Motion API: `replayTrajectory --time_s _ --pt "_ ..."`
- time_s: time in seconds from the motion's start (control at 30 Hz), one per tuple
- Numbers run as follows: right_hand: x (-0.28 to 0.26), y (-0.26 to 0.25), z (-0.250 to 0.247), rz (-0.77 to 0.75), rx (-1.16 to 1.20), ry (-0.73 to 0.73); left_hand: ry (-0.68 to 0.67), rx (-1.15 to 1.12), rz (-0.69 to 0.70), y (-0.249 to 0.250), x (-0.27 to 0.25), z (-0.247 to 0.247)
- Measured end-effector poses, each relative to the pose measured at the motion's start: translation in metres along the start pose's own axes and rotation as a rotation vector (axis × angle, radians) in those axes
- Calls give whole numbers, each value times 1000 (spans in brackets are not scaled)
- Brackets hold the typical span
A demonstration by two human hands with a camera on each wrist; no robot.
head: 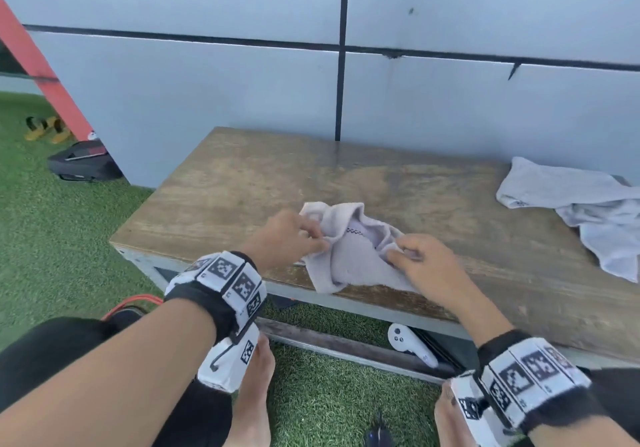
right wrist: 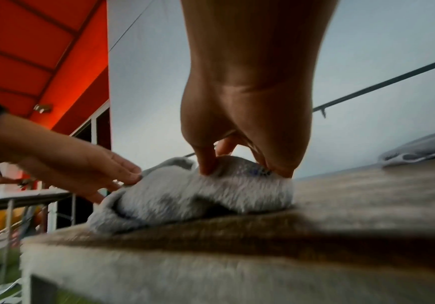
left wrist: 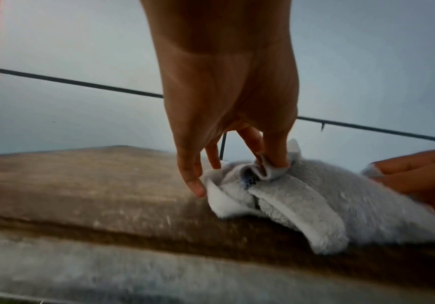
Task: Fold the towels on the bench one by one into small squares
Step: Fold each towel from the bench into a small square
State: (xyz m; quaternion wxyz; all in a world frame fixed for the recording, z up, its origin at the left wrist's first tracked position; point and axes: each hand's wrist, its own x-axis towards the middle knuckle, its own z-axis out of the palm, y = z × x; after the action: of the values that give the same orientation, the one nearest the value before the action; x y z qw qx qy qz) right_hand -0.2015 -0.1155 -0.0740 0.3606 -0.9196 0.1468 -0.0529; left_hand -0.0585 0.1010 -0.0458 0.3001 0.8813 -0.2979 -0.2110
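Note:
A small pale grey towel (head: 349, 256) lies crumpled near the front edge of the wooden bench (head: 242, 183). My left hand (head: 294, 235) pinches a fold at the towel's left side; in the left wrist view the thumb and a finger of that hand (left wrist: 271, 162) nip the fabric of the towel (left wrist: 323, 197). My right hand (head: 419, 259) pinches the towel's right side; in the right wrist view the fingers of my right hand (right wrist: 239, 164) dig into the top of the towel (right wrist: 198, 193). The towel's near corner hangs slightly over the bench edge.
A second pale towel (head: 588, 211) lies loose at the bench's far right. A grey panelled wall (head: 450, 93) stands right behind the bench. A white controller (head: 408, 342) sits on the shelf below. Green turf (head: 52, 238), a black bag (head: 83, 162) and sandals (head: 46, 129) are at left.

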Motion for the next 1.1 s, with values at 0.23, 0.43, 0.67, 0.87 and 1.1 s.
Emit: replayTrajectory --time_s 0.23,0.43,0.67,0.87,1.1 --pt "-22 -14 15 1 250 -43 -179 -33 150 9 18 21" --pt "29 -39 -54 -30 370 142 -88 -159 283 63 79 -25" --pt "173 -46 -168 49 270 400 308 35 280 133 197 -120" --pt "238 -32 -241 173 219 723 609 -11 85 152 245 -199" --pt "264 -35 -247 163 596 599 606 -493 105 163 262 -207"
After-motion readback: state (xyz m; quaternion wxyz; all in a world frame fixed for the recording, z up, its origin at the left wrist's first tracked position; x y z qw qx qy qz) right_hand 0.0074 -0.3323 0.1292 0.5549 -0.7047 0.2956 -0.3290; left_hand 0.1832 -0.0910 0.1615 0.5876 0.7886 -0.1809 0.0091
